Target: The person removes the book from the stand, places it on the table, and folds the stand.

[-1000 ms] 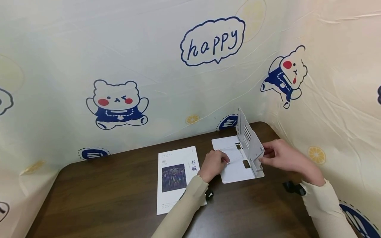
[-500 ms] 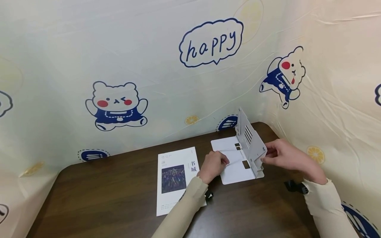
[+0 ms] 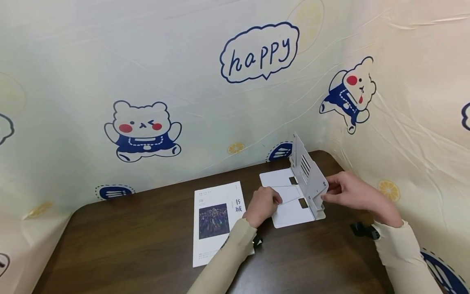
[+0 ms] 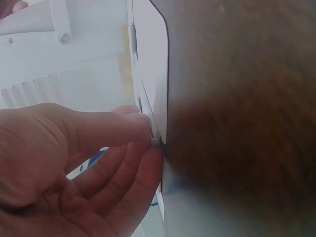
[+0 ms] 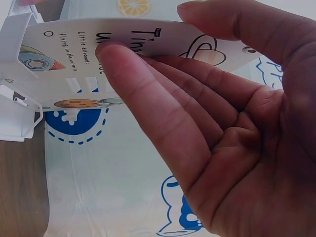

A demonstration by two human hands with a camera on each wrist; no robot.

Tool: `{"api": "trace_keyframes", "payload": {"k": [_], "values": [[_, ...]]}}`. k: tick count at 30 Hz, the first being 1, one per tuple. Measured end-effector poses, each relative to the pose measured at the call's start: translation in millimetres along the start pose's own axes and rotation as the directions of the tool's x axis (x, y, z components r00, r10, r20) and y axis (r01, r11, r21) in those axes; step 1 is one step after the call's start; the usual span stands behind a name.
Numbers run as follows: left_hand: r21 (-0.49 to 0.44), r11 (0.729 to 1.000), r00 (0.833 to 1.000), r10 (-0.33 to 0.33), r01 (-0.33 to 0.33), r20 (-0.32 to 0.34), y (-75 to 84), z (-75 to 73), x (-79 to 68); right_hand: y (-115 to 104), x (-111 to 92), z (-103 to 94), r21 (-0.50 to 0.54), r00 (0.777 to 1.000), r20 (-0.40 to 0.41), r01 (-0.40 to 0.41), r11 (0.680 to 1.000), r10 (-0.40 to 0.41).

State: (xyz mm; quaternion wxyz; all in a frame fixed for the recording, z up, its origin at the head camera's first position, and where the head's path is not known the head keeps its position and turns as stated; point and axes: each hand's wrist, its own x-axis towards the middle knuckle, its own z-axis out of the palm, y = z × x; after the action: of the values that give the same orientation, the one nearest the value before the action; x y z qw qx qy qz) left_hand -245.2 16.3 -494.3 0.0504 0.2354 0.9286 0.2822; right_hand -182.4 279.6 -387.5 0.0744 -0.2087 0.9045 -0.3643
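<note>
A white folding book stand [image 3: 293, 215] stands on the table, base plate flat and back panel [image 3: 307, 169] raised and tilted. My left hand [image 3: 261, 204] is over the left part of the base. Its thumb and fingers pinch the end of a thin wire leg [image 3: 285, 186] lying over the plate; up close, the left wrist view shows my left thumb [image 4: 123, 129] against this slim piece. My right hand [image 3: 349, 192] grips the back panel's near right edge. In the right wrist view, my right fingers [image 5: 148, 94] lie by the panel's printed face [image 5: 64, 54], lettered and with drawings.
A white book [image 3: 216, 253] with a dark picture on its cover lies left of the stand, partly under my left forearm. The brown wooden table [image 3: 139, 237] meets a cartoon-printed curtain [image 3: 191, 102] at the back and right.
The back panel leaned slightly right, my right hand moving with it, then stayed nearly still. The wire leg shifted; its squared far end now shows on the base plate. My left hand barely moved.
</note>
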Motion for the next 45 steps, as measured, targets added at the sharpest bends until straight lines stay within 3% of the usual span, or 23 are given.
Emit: {"api": "trace_keyframes", "payload": {"k": [8,16,24,30,37,45], "values": [[0.008,1.000,1.000,0.019,-0.019,-0.011,-2.9,1.4,1.1,0,0,-0.1,-0.004,1.000,0.003,-0.008,1.000,0.008],[-0.006,1.000,1.000,0.031,-0.031,-0.006,-4.0,0.2,0.9,-10,1,5.9,-0.112,0.999,-0.053,-0.004,0.994,-0.002],[-0.019,0.999,0.999,0.050,-0.049,0.007,-6.7,-0.5,0.7,-27,8,23.3,-0.209,0.994,-0.108,-0.017,0.978,-0.006],[-0.049,0.998,0.999,0.050,-0.049,0.018,-8.1,-2.3,-0.2,-35,13,39.5,-0.226,0.987,-0.159,-0.037,0.973,0.001],[-0.067,0.997,0.998,0.046,-0.044,0.031,-8.3,-5.3,0.4,-42,19,56.2,-0.273,0.974,-0.213,0.010,0.962,-0.071],[-0.100,0.994,0.998,0.054,-0.049,0.041,-8.6,-7.0,-2.0,-46,23,78.8,-0.400,0.949,-0.262,0.056,0.915,-0.173]]}}
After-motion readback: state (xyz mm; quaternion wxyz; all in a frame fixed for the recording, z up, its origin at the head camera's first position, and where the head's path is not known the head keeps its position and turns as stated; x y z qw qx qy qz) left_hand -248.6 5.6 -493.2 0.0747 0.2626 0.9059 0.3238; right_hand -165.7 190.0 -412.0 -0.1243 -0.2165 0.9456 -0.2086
